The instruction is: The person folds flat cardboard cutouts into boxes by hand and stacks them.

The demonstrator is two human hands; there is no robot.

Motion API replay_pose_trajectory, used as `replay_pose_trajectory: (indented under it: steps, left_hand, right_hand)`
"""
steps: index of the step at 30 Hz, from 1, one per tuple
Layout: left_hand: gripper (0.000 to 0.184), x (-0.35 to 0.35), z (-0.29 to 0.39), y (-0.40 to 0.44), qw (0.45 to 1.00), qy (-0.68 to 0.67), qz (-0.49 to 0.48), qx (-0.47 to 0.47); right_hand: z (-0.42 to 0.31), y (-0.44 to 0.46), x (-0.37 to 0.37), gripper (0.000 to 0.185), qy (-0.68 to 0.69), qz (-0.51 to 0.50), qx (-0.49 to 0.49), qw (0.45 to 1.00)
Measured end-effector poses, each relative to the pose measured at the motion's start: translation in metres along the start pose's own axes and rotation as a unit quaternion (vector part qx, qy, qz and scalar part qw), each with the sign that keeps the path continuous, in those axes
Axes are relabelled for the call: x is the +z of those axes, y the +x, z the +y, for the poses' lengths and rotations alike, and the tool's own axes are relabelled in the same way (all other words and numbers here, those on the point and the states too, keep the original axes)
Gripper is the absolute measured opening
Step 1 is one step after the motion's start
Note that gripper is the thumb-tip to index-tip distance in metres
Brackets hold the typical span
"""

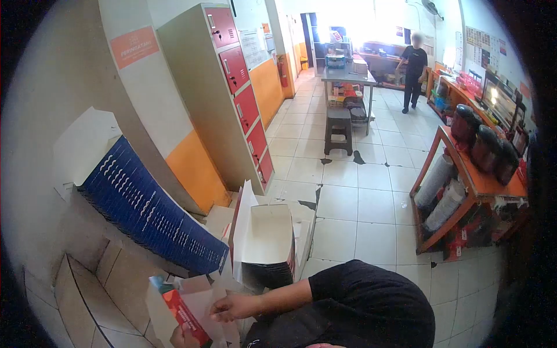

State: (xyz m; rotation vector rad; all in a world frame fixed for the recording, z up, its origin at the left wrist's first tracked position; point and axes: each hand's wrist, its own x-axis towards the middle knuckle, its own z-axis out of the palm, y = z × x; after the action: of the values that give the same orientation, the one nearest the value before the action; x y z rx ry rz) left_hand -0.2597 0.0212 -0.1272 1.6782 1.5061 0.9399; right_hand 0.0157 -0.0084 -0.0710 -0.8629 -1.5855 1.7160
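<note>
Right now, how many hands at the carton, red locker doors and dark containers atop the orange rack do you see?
Left hand and right hand at the carton: 2
Red locker doors: 5
Dark containers atop the orange rack: 3
Total: 10

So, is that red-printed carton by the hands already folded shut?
No, the red-printed carton has white flaps standing spread open around its printed panel.

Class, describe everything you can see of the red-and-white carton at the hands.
The carton looks like thin card: red panel with pale lettering, blue-green upper end, whitish flaps spread open. It slants low in the picture, below the blue stack. The left hand holds its lower part; the right hand is at a flap, contact unclear.
</note>
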Motion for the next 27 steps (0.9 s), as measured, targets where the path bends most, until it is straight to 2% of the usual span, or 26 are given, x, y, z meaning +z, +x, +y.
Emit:
replay_pose_trajectory:
  steps: [2, 3, 5, 7, 9, 10, 11, 13, 14, 16, 19, 20, 22, 25, 27]
  left_hand:
    - [0.025, -0.010, 0.014, -0.017, 0.996, 0.028, 0.056, 0.068]
    - [0.025, -0.004, 0.035, -0.028, 0.993, 0.046, 0.043, 0.099]
    - [0.029, 0.015, 0.085, -0.046, 0.981, 0.088, -0.041, 0.168]
    - [0.034, 0.026, 0.117, -0.060, 0.965, 0.108, -0.102, 0.215]
    - [0.041, 0.023, 0.124, -0.065, 0.965, 0.086, -0.121, 0.214]
    - [0.044, 0.017, 0.119, -0.063, 0.972, 0.058, -0.119, 0.196]
    - [0.045, 0.007, 0.097, -0.058, 0.980, -0.004, -0.111, 0.163]
    - [0.047, -0.009, 0.076, -0.052, 0.983, -0.130, -0.090, 0.096]
    - [0.041, -0.009, 0.078, -0.056, 0.992, -0.122, 0.011, -0.005]
    - [0.031, -0.006, 0.137, -0.064, 0.951, -0.096, 0.212, -0.205]
    - [0.023, -0.023, 0.109, -0.055, 0.997, 0.039, 0.063, 0.025]
    - [0.021, -0.021, 0.103, -0.056, 0.991, -0.077, 0.110, -0.007]
    - [0.019, -0.001, 0.161, -0.060, 0.929, -0.301, 0.199, -0.077]
    - [0.023, -0.004, 0.127, -0.048, 0.971, -0.207, 0.104, -0.054]
    - [0.013, 0.028, 0.144, -0.046, 0.940, -0.287, 0.181, 0.026]
  right_hand:
    - [-0.012, 0.002, 0.000, 0.050, 0.044, 0.025, 0.006, 0.999]
    - [-0.021, 0.001, 0.003, 0.053, 0.061, 0.046, 0.002, 0.997]
    - [-0.030, 0.004, 0.007, 0.057, 0.029, 0.105, -0.010, 0.994]
    - [-0.034, 0.010, 0.009, 0.058, -0.074, 0.181, -0.026, 0.980]
    - [-0.010, 0.023, 0.006, 0.057, -0.112, 0.091, -0.077, 0.987]
    - [-0.008, 0.026, 0.006, 0.057, -0.131, 0.047, -0.103, 0.985]
    - [-0.008, 0.024, 0.006, 0.056, -0.198, -0.006, -0.169, 0.965]
    - [-0.027, 0.004, 0.011, 0.056, -0.323, -0.110, -0.292, 0.894]
    - [-0.033, -0.003, 0.014, 0.054, -0.353, -0.115, -0.286, 0.883]
    - [-0.041, -0.011, 0.018, 0.051, -0.412, -0.124, -0.276, 0.859]
    - [-0.030, -0.011, 0.024, 0.050, -0.179, -0.014, -0.240, 0.954]
    - [-0.029, -0.012, 0.021, 0.047, -0.199, 0.046, -0.284, 0.937]
    - [-0.035, -0.019, 0.011, 0.042, -0.230, 0.163, -0.360, 0.889]
    - [-0.044, -0.020, 0.001, 0.034, -0.326, 0.155, -0.492, 0.792]
    - [-0.042, -0.019, 0.000, 0.033, -0.397, 0.135, -0.432, 0.799]
